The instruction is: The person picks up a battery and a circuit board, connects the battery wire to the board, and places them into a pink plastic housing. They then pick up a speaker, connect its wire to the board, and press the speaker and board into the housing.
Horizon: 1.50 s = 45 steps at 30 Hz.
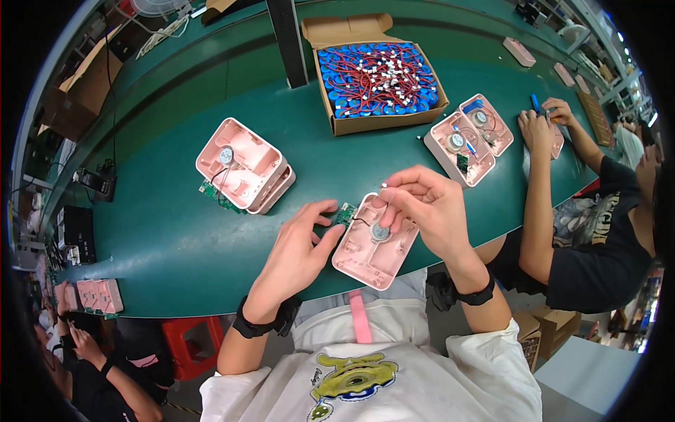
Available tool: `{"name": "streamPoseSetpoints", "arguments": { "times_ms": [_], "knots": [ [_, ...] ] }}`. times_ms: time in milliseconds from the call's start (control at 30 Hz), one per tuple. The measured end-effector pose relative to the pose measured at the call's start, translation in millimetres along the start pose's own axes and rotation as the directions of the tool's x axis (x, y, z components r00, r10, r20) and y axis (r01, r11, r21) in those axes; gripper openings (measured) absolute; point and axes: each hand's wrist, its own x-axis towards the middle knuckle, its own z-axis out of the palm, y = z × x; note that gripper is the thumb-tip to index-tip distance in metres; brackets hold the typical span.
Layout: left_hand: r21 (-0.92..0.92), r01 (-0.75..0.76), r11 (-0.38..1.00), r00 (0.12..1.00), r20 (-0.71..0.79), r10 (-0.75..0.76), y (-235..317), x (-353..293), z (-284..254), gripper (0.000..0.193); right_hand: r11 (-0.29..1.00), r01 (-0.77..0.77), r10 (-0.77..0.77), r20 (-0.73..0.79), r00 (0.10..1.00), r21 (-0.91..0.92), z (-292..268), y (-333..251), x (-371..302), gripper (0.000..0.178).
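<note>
In front of me lies a pink plastic housing half (pixel 365 257), its inside facing up, with a round speaker (pixel 380 232) set in it. Dark wire runs from the speaker to a small green circuit board (pixel 344 214) at the housing's upper left edge. My left hand (pixel 299 243) has its thumb and fingers curled about that board, gripping its edges. Over the housing's upper right side, my right hand (pixel 425 207) pinches a small white plug connector (pixel 384 186) between thumb and forefinger. Its other fingers curl above the speaker and hide part of the housing.
Stacked pink housings (pixel 242 165) sit to the left. A cardboard box (pixel 390 125) of blue batteries with red wires stands behind. An opened pink unit (pixel 464 144) lies to the right, near a co-worker's hands (pixel 540 130). A dark post (pixel 287 42) rises from the green table (pixel 162 246).
</note>
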Motion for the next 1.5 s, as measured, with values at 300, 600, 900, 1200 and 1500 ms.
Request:
{"name": "streamPoseSetpoints", "arguments": {
  "times_ms": [300, 600, 900, 1200, 1500],
  "knots": [
    [0.121, -0.026, 0.992, 0.997, 0.068, 0.018, -2.7, 22.4, 7.7, 0.03, 0.997, 0.011, -0.01, -0.005, 1.0, 0.072, -6.7, -3.2, -7.1, 0.012],
    [-0.081, 0.132, 0.988, 0.989, 0.082, -0.125, -4.9, 19.9, 11.5, 0.02, 0.999, -0.006, 0.008, -0.022, 1.0, 0.054, -9.7, -0.8, -8.9, 0.011],
    [-0.314, 0.122, 0.942, 0.992, 0.02, -0.121, -11.7, 9.1, 21.4, 0.018, 0.917, 0.116, -0.13, -0.011, 0.991, -0.382, 6.8, 26.2, -14.6, 0.011],
    [-0.209, -0.043, 0.977, 0.986, -0.168, 0.007, -10.5, 3.1, 36.2, 0.014, 0.732, 0.164, -0.15, 0.078, 0.986, -0.662, 20.2, 29.0, -15.6, 0.012],
    [0.014, -0.221, 0.975, 0.929, -0.301, 0.214, 0.0, -5.4, 45.7, 0.015, 0.68, 0.148, -0.141, 0.069, 0.988, -0.718, 23.2, 33.0, -17.6, 0.011]
  ]
}}
